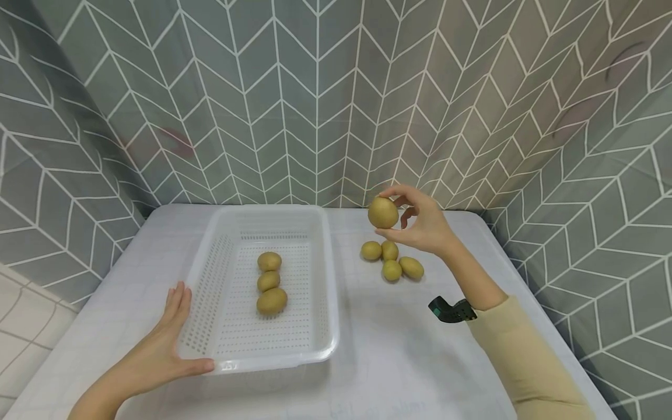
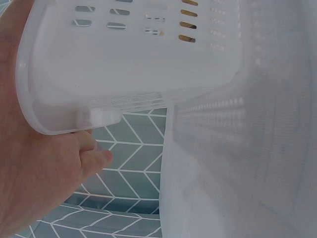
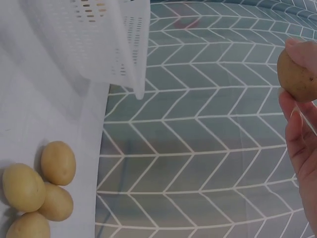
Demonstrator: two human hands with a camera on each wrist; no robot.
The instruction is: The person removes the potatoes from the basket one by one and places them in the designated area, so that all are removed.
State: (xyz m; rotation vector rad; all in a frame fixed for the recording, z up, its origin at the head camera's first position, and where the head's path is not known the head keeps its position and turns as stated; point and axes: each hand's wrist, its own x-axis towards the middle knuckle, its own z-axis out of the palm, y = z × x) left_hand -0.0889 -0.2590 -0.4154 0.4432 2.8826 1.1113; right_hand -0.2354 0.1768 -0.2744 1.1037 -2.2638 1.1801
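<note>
My right hand [image 1: 422,224] pinches a potato [image 1: 382,212] between thumb and fingertips, raised above the table's far side. In the right wrist view, the same potato [image 3: 297,77] shows at the right edge, partly covered by the thumb. My left hand [image 1: 160,347] rests against the near left corner of a white plastic basket [image 1: 332,280], fingers along its left side and thumb at the front rim. Three potatoes [image 1: 269,281] lie in a row on the basket's perforated floor. The left wrist view shows the left hand [image 2: 44,168] beside the basket wall [image 2: 133,59].
Several loose potatoes [image 1: 391,270] lie grouped on the white-covered table [image 1: 399,361], right of the basket and below the raised hand. A grey curtain [image 1: 336,116] with white chevron lines stands behind the table and along its sides.
</note>
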